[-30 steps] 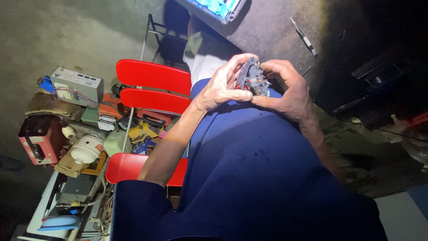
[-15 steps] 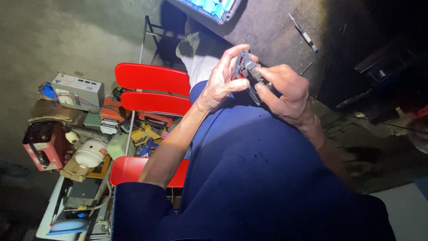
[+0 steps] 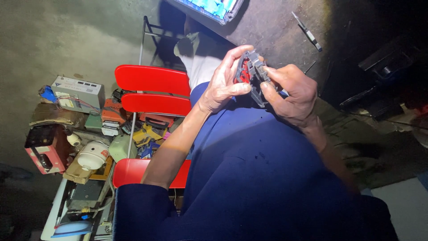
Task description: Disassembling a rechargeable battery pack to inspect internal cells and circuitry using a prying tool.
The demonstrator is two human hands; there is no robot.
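Between both hands: grey-red part point(image 3: 250, 73), pinched by left hand point(image 3: 223, 82) and right hand point(image 3: 292, 91).

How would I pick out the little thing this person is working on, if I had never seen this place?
Start at the red chair on the left, then look right, above the lap in dark blue cloth. There both hands, the left hand and the right hand, grip a small grey plastic part with red showing inside. Unlike the clutter of boxes by the chair, it is held up between fingertips.
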